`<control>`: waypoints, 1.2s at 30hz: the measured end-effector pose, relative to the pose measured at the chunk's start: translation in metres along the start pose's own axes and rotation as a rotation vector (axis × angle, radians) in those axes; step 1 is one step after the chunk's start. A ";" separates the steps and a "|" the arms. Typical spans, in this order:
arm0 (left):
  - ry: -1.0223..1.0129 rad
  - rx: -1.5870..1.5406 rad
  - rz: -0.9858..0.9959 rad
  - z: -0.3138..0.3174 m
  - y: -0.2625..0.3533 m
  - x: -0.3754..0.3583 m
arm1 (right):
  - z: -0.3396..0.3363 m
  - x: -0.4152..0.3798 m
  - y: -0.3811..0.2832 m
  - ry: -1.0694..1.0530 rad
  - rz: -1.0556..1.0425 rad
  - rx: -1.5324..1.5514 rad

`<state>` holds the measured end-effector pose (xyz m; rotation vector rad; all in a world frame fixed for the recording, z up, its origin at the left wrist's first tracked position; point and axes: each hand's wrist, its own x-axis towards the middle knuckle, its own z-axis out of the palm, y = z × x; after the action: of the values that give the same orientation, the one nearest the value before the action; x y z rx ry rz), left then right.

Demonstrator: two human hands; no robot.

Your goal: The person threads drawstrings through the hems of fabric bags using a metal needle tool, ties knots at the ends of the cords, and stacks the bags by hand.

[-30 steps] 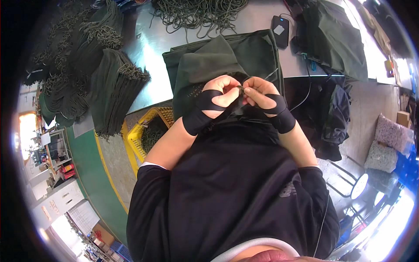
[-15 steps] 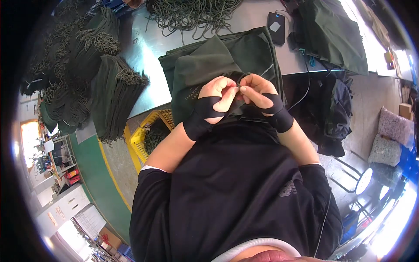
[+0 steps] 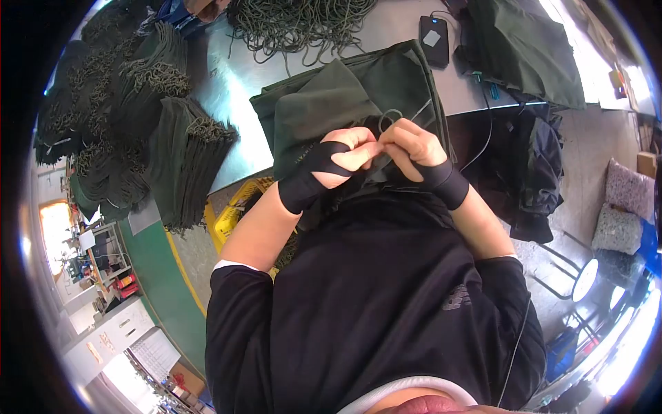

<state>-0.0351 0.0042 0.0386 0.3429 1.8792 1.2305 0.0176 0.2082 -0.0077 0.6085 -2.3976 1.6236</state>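
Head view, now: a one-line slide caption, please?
Left hand and right hand meet at a thin cord loop, over folded dark-green fabric on a metal table.

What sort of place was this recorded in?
Likely a garment or bag workshop: bundles of green fabric at the left, a tangle of cord on a metal table, and folded green cloth before the person.

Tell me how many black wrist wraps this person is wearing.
2. One wrap is around the left hand and wrist; the other wrap is around the right hand and wrist. Neither is hidden.
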 end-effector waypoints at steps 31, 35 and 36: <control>-0.011 0.423 0.331 0.084 -0.026 0.002 | -0.067 0.017 0.015 -0.181 0.200 -0.563; -0.035 0.328 0.565 0.085 -0.035 -0.009 | -0.028 -0.017 0.005 -0.445 0.485 -0.690; -0.026 0.308 0.505 0.078 -0.035 -0.022 | -0.031 -0.027 0.018 -0.446 0.435 -0.679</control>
<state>0.0454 0.0217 0.0072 1.0451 2.0283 1.2367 0.0315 0.2490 -0.0206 0.3515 -3.3324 0.6917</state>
